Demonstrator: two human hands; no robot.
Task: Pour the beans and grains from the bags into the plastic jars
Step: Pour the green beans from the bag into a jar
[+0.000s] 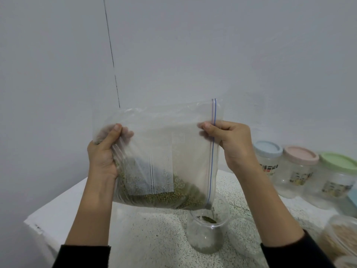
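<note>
Your left hand (pixel 103 151) grips the bottom of a clear zip bag (pixel 164 151) of green beans (pixel 166 198); your right hand (pixel 229 142) pinches its zipper edge above an open plastic jar (pixel 207 235). Three lidded jars (pixel 298 171) stand right.

Bag (pixel 160 151) hung above the surface (pixel 154 238), between my left hand (pixel 104 151) and right hand (pixel 229 142). Beans (pixel 164 198) lay in its lower edge. Its low right corner sat over an open jar (pixel 207 229) standing on the surface. Three lidded jars (pixel 297 169) stood in a row at far right, by the wall (pixel 173 45).
</note>
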